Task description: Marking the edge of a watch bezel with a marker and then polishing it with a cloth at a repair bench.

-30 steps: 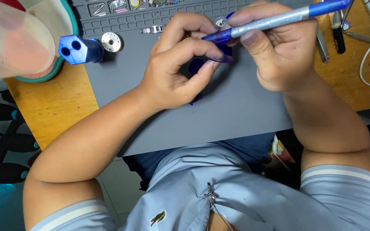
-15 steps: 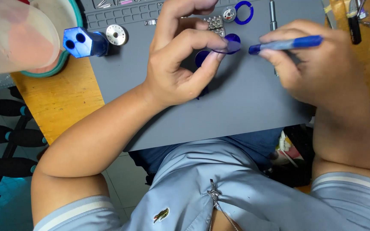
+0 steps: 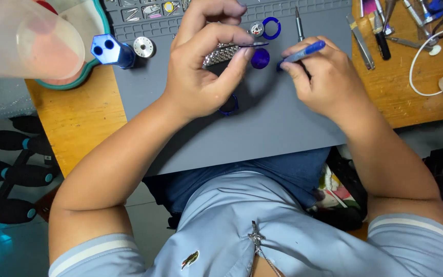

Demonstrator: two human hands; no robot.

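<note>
- A thin dark disc (image 3: pixel 255 45) was pinched edge-on between the left hand's (image 3: pixel 206 66) thumb and forefinger, above the grey mat (image 3: pixel 262 133); a metal band (image 3: pixel 219 54) was tucked in the same hand.
- A blue tool (image 3: pixel 303 52) was gripped pen-like by the right hand (image 3: pixel 324 79), tip near a blue dial (image 3: pixel 260 58).
- Part fitting seemed in hand; a steady, fine tip placement was judged necessary.

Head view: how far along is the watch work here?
Done: blue ring and small round part lie loose on the grey mat. In hand: left hand pinches a thin blue disc; right hand holds a blue tool. Left: parts remain apart.
</note>
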